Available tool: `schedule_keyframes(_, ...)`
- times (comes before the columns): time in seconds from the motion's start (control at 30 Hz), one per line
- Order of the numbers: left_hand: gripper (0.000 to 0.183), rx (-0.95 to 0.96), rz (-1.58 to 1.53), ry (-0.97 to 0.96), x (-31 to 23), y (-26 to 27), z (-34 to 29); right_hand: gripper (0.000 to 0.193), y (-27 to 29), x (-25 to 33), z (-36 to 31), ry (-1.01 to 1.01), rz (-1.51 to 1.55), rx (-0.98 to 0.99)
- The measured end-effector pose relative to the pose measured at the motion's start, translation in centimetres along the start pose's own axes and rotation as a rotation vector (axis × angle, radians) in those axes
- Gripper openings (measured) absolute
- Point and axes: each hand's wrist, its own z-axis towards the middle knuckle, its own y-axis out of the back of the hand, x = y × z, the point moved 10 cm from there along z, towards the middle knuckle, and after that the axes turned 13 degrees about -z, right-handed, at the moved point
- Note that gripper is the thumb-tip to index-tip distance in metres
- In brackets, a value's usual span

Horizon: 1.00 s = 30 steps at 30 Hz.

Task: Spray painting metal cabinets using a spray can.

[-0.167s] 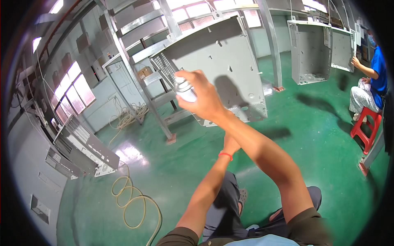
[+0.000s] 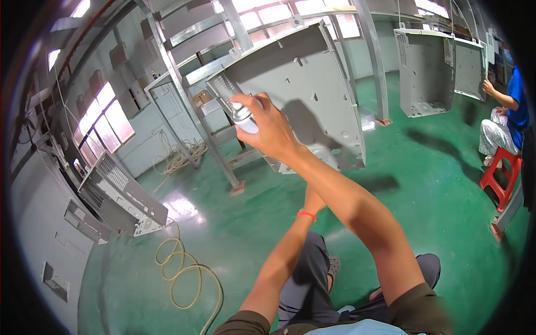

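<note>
My right hand is wrapped round a spray can with a silver top and a pale body, its index finger bent over the top. The can is held up before the perforated left side of a big grey metal cabinet shell, which hangs tilted from a frame. A shadow of the hand falls on the shell's inner face. My left hand, with a red band at the wrist, reaches under my right forearm. Its fingers are hidden behind that forearm.
More grey cabinet shells hang at the right, where a person in blue sits on a red stool. Another perforated shell stands at the left. Metal posts rise from the green floor; a yellowish hose lies coiled there.
My right hand with the spray can has shifted slightly left across the shell, toward its perforated side. The whole scene has moved a little rightward in view.
</note>
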Motion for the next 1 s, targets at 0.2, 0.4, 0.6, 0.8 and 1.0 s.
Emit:
schedule_keyframes(0.2, 0.058, 0.031, 0.175, -0.059, 0.5, 2.1, -2.5, 0.07, -0.9, 1.6, 0.4, -0.025, 0.093, -0.019)
schedule_keyframes(0.4, 0.063, 0.08, 0.128, 0.062, -1.3, 1.2, -4.1, 0.069, -1.1, 3.3, -0.6, 0.036, 0.078, 0.039)
schedule_keyframes(0.6, 0.079, -0.054, 0.367, -0.062, -1.2, 3.4, -4.8, 0.072, 2.5, 2.2, -2.5, -0.06, 0.077, 0.039)
schedule_keyframes(0.8, 0.078, -0.148, -0.113, 0.109, 3.8, 7.1, -5.6, 0.07, 9.0, 2.5, -11.6, 0.072, 0.112, 0.243)
schedule_keyframes(1.0, 0.074, -0.263, 0.393, 0.067, 2.8, 11.9, -6.1, 0.07, 17.0, -6.5, -22.4, -0.118, -0.102, 0.447)
